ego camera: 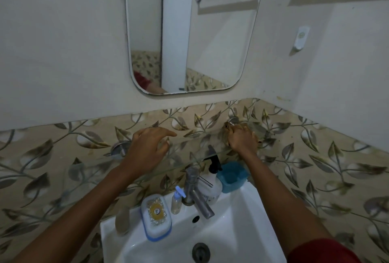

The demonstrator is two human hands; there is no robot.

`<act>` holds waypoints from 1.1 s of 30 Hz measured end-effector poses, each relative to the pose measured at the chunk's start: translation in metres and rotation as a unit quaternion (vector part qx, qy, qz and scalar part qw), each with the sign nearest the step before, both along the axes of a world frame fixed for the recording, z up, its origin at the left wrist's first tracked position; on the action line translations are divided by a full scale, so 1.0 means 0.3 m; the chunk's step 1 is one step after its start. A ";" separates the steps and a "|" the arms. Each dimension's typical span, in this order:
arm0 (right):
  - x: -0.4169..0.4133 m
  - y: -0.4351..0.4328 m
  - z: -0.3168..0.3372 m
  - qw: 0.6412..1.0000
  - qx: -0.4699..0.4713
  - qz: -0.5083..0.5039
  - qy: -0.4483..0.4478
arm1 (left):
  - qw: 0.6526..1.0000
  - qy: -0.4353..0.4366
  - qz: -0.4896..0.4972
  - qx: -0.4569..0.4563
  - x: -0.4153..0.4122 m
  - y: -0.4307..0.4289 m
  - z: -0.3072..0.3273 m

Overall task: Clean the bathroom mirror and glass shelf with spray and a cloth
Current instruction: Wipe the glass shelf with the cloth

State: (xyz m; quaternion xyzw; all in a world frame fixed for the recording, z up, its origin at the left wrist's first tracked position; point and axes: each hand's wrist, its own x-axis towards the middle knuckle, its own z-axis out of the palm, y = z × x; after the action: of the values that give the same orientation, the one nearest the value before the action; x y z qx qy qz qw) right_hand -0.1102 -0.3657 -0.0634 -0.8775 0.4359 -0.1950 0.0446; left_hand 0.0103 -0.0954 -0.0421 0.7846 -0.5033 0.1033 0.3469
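Fingers point(235, 134) of the right hand point(242, 139) clench a cloth point(228, 127) on the shelf point(189, 155); left hand point(147, 147) rests spread, grasping nothing, below the mirror point(210, 41).

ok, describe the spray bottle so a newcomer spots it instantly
Start at the white sink below the mirror and find the steel tap on its back rim. The spray bottle stands just behind the tap, beside a blue cup. Only it has a white body with a black trigger head.
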 end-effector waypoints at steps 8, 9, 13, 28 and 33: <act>0.003 -0.101 0.019 0.998 0.031 -0.054 0.008 | 0.999 -0.016 -0.028 0.029 0.062 0.011 0.041; 0.006 -0.115 0.025 0.998 0.035 -0.053 0.011 | 0.999 -0.018 -0.029 0.030 0.068 0.012 0.044; 0.020 -0.173 0.037 0.995 0.069 -0.052 0.050 | 0.998 -0.013 -0.055 0.010 0.072 0.023 0.044; 0.064 -0.122 0.046 0.977 0.133 -0.153 0.063 | 0.995 0.018 -0.100 0.006 0.045 0.062 0.051; 0.032 0.004 0.021 0.982 0.115 -0.151 -0.011 | 0.991 0.029 -0.131 -0.012 0.015 0.054 0.049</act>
State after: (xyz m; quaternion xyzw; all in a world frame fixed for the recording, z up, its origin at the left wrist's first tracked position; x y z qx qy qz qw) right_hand -0.1008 -0.3645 -0.0572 -0.7884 0.5825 -0.1575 0.1201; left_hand 0.0148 -0.0791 -0.0274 0.7104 -0.5898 0.0403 0.3818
